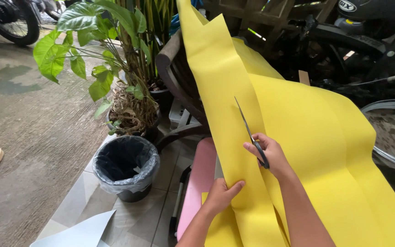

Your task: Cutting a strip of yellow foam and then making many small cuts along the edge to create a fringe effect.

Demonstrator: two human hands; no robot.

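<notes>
One large bright-yellow sheet of flexible paper (312, 137), mid-cut, draped over a dark wooden chair (172, 73).
Left hand (220, 194) pinches the sheet's partly cut strip, apparently to keep it taut; right hand (268, 155) is closed around black-handled steel scissors (251, 135), blades pointing up the sheet (matte, smooth, gently creased). Left of the sheet: a bag-lined black round bin (126, 167).

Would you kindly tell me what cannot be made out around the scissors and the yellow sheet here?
- Head view: scissors handles, hidden inside the right hand.
- Yellow sheet: top and bottom cut off by the frame edges.
- Left hand fingers, tucked behind the sheet.
- Pink surface, mostly covered by the sheet.
</notes>
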